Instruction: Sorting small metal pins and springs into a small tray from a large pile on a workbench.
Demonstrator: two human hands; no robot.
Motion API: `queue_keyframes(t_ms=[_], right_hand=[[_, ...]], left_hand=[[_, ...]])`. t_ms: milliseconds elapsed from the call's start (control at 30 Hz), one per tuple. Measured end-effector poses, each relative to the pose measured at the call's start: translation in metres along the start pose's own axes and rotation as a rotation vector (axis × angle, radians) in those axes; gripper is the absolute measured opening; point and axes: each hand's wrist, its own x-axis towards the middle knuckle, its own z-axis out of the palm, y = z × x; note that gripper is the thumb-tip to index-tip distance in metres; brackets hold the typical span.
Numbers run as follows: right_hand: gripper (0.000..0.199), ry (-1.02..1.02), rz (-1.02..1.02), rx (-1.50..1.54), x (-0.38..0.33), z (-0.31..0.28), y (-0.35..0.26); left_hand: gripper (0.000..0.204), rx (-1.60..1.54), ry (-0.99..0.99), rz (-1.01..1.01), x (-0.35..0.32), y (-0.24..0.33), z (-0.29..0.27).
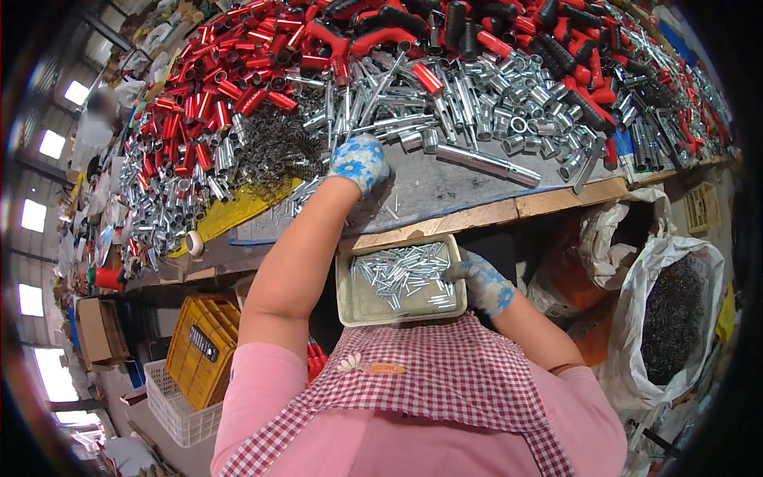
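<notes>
Workbench before us is covered with red sleeves and silver tubes. Our left hand, in a blue flowered glove, rests closed on the grey mat near small pins. Our right hand grips the right edge of the tray of small metal pins, below the bench edge.

We have 1 head view, looking steeply down and forward over our apron onto the near workbench.
</notes>
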Motion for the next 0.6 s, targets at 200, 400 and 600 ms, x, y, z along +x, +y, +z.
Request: queue_keyframes(t_ms=[200, 400, 600], right_hand=[[0.072, -0.018, -0.004, 0.066, 0.002, -0.007, 0.003], [0.072, -0.056, 0.021, 0.082, 0.004, -0.009, 0.001], [0.072, -0.047, 0.010, 0.089, 0.004, -0.004, 0.004]], left_hand=[[0.032, -0.179, -0.027, -0.017, -0.058, 0.030, -0.047], [0.024, -0.257, -0.166, 0.278, -0.096, 0.021, -0.044], [0.021, -0.051, -0.079, 0.489, -0.079, 0.004, -0.005]])
